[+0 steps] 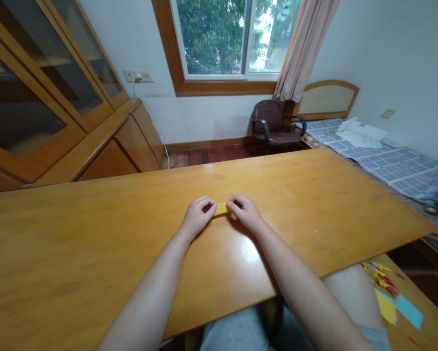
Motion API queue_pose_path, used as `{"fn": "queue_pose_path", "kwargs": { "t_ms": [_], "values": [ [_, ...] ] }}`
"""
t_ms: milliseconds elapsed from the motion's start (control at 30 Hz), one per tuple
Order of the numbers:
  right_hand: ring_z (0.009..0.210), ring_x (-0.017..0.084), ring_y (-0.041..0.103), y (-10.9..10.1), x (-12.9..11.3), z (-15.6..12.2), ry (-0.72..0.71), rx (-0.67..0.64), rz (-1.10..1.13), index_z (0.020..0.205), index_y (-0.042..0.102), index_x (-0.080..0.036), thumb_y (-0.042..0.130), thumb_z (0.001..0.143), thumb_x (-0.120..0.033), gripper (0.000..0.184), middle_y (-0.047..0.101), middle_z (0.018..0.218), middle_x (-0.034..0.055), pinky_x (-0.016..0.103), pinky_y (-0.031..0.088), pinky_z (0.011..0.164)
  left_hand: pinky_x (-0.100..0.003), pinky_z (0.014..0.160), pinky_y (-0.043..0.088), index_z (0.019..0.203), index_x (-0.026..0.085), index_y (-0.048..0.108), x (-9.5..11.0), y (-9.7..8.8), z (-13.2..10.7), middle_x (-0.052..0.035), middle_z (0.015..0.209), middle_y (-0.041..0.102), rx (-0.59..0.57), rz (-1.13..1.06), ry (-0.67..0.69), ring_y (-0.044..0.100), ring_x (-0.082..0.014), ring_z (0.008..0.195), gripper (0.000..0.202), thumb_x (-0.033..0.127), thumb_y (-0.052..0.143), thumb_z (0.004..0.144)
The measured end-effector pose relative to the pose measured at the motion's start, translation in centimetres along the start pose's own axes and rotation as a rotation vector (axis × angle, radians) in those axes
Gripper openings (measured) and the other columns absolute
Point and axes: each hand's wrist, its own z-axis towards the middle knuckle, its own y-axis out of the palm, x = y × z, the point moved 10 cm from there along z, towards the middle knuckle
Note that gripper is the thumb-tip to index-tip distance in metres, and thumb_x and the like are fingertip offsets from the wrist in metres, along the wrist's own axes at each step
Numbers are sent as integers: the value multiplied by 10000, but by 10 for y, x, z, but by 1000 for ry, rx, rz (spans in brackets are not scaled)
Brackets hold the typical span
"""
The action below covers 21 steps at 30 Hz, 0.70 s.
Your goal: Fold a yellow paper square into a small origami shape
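A small strip of yellow paper (221, 208) lies on the wooden table (94, 234) between my two hands. My left hand (197, 214) pinches its left end with curled fingers. My right hand (244, 210) pinches its right end the same way. Both hands rest on the tabletop near its middle, and the fingers cover the ends of the strip.
A lower wooden surface at the lower right holds yellow and blue paper sheets (398, 306) and small coloured scraps (378, 274). A dark office chair (273, 124) stands under the window. Wooden cabinets (58, 107) line the left wall, and a bed (394, 161) lies at the right.
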Motion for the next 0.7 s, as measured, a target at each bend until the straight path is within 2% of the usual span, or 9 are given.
{"fn": "queue_pose_path", "kwargs": {
  "t_ms": [133,233,367,567,700],
  "values": [
    [670,148,534,-9,14,1,74,88,55,757,629,-177,541,827,-330,190,618,709,7,248,399,635,-250,685,437,690,182,632,-11,-10,1,-13,720,627,50,-29,-39,576,-147,708,174,240,544,829],
    [666,148,525,-16,26,1,129,166,131,749,606,-178,531,816,-343,193,597,694,1,240,397,613,-251,673,440,693,182,632,-23,-25,1,-9,723,629,157,-67,-104,579,-146,701,155,251,562,813],
    [686,153,534,-14,28,1,128,152,143,745,604,-177,547,805,-351,193,594,703,3,241,409,630,-255,677,459,732,182,642,-31,-33,-1,-14,762,640,228,-109,-153,601,-151,731,158,282,564,826],
    [685,150,545,-7,16,1,96,81,97,759,625,-172,554,821,-334,187,614,716,8,245,410,640,-260,714,492,891,195,673,-10,-13,0,-39,912,645,107,-117,-50,615,-157,824,166,317,566,858],
    [676,144,544,-1,5,1,28,23,51,751,629,-174,553,827,-291,159,614,703,2,244,404,648,-266,710,483,872,197,683,-5,-2,0,-35,871,648,18,-105,-31,611,-160,799,179,343,580,862]
  ]
}}
